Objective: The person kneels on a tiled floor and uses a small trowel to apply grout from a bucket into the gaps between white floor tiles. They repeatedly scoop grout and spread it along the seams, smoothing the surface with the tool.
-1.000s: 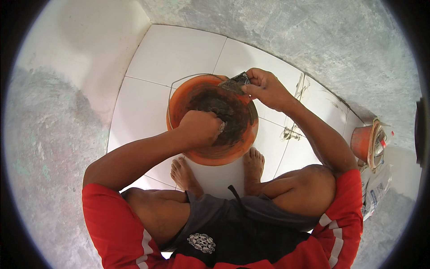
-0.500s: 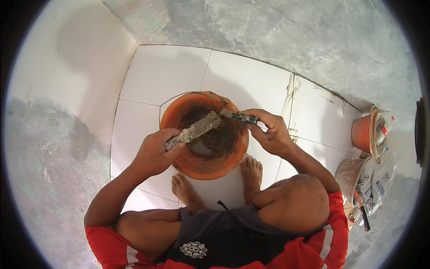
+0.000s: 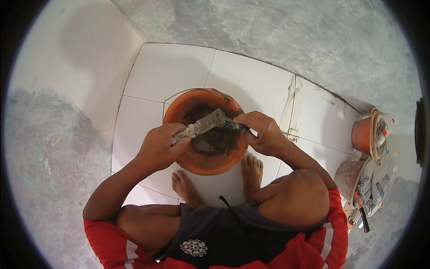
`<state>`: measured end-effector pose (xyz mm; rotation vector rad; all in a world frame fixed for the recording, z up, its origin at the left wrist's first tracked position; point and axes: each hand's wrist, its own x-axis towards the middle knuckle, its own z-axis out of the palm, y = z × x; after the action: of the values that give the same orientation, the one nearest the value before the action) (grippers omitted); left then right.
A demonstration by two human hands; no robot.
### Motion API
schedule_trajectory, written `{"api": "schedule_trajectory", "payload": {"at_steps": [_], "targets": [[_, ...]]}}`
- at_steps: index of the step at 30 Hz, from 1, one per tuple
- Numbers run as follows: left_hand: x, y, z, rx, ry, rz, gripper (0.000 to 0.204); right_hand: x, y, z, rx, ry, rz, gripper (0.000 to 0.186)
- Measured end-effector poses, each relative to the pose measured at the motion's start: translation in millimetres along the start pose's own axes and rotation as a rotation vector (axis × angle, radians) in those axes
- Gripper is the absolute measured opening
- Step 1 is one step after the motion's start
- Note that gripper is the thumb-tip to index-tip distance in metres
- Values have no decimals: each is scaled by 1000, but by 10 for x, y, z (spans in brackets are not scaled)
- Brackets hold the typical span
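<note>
An orange bucket (image 3: 210, 168) smeared with grey mortar stands on the floor between my feet, its wire handle resting against the far rim. My left hand (image 3: 159, 145) grips the crusted handle of a mortar-covered trowel (image 3: 206, 123) held over the bucket. My right hand (image 3: 264, 133) pinches a small scraper with a dark handle (image 3: 233, 124), whose kind is partly hidden by mortar. The scraper's tip meets the trowel blade near its far end. Wet grey-brown mortar (image 3: 208, 142) lies in the bucket's bottom.
White floor tiles (image 3: 172, 67) meet plastered walls on the left and far side. At the right stand a smaller orange bucket (image 3: 361, 132), a grey mortar-stained bucket (image 3: 346, 175), a crumpled plastic bag (image 3: 376, 184) and a tool with an orange-and-black handle (image 3: 363, 215).
The trowel's blade end has risen slightly, moving to the right. My right hand has shifted a little left and down, bringing the scraper down along the trowel's end.
</note>
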<state>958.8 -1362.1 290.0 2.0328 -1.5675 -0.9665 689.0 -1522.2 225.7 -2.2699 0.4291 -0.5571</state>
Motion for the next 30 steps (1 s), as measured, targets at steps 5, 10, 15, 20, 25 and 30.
{"api": "schedule_trajectory", "payload": {"at_steps": [5,10,15,20,25,30], "targets": [[96,67,-2,-25,13,-39,28,-237,59,-159,881,-91,495,28],[279,261,-17,3,17,64,28,-622,317,-336,1593,120,545,34],[448,715,-168,-19,8,-4,27,-1135,755,-524,1677,501,538,30],[491,1206,-249,-56,4,-173,27,-1742,1500,-968,1357,1054,649,25],[409,1380,-327,-21,-2,-207,26,-2009,2551,-1536,841,1369,844,23],[256,1344,-282,-69,90,-318,24,-1903,3416,-1900,133,1302,1114,18]]}}
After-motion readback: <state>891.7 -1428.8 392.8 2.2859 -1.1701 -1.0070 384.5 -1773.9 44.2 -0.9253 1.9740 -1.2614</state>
